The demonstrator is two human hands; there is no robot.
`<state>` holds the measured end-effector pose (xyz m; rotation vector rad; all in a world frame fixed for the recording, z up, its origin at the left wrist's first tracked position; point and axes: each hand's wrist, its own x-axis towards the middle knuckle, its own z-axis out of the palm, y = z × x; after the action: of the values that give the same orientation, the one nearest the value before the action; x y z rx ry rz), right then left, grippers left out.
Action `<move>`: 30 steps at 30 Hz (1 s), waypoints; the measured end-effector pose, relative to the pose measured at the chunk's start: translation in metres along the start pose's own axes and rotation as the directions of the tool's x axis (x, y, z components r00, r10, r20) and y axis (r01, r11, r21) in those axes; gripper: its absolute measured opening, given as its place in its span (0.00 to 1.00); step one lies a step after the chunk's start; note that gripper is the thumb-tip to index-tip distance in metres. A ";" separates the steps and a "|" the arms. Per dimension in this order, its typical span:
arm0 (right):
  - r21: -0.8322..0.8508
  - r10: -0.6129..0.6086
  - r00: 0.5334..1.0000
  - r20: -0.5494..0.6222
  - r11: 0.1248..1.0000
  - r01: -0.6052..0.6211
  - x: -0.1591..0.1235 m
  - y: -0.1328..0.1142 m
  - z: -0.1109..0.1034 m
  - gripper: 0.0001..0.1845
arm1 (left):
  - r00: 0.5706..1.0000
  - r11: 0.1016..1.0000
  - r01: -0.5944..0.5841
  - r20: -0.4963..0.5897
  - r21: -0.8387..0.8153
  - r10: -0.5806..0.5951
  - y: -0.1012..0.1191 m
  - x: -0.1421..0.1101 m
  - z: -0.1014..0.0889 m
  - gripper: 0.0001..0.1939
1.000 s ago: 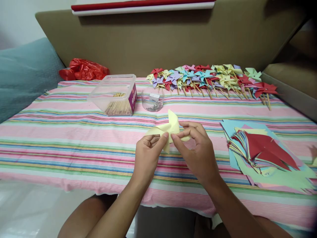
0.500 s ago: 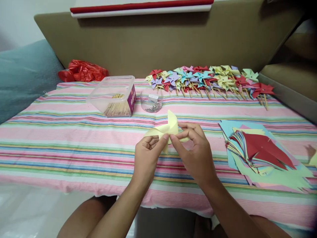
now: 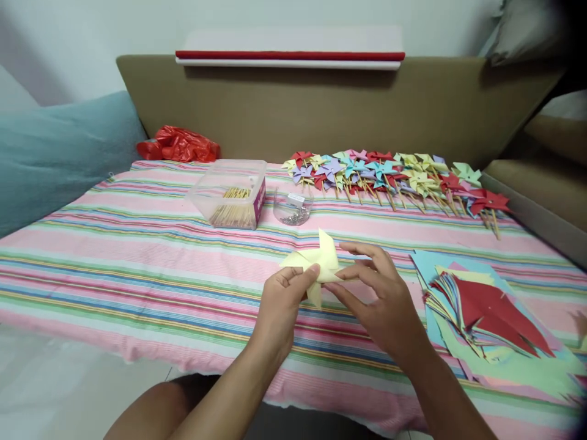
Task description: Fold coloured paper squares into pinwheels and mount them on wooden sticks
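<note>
My left hand [image 3: 279,302] pinches the centre of a pale yellow paper pinwheel [image 3: 321,260] between thumb and fingers, just above the striped cloth. My right hand [image 3: 383,296] is beside it on the right, its fingers spread and partly extended, fingertips touching or nearly touching the pinwheel's right blade. Both forearms come up from the bottom of the view. The pinwheel has no stick on it.
A clear plastic box of wooden sticks [image 3: 232,192] and a small clear cup of pins [image 3: 292,206] stand behind the hands. Several finished coloured pinwheels [image 3: 389,174] lie in a row at the back. A stack of cut coloured paper [image 3: 486,305] lies right. A red bag [image 3: 178,143] sits far left.
The view has tilted up and the hands sit lower on the cloth. My right hand's fingers have loosened from a pinch and spread; my left hand still pinches the pinwheel's centre.
</note>
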<state>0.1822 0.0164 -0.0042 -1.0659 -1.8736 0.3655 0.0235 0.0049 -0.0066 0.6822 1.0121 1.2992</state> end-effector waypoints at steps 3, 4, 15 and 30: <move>0.013 -0.005 0.999 -0.037 1.000 0.005 -0.001 -0.005 0.001 0.02 | 1.000 1.000 0.003 0.006 -0.012 -0.003 0.006 -0.005 0.003 0.16; 0.020 -0.003 0.999 -0.055 1.000 0.004 -0.003 -0.006 0.001 0.03 | 1.000 1.000 -0.001 -0.001 -0.016 0.001 0.008 -0.005 0.003 0.16; -0.029 0.295 0.954 -0.051 0.955 -0.297 0.084 0.061 0.001 0.19 | 0.942 0.993 0.088 0.329 -0.083 -0.056 0.022 0.005 -0.012 0.22; -0.448 0.330 0.543 0.772 0.889 0.098 0.234 0.102 0.123 0.12 | 0.853 0.901 0.201 0.521 -0.383 0.031 0.042 0.032 -0.036 0.19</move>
<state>0.0863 0.2833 0.0005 -1.4989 -2.8689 0.6296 -0.0287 0.0393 0.0078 0.5886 0.2926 1.1155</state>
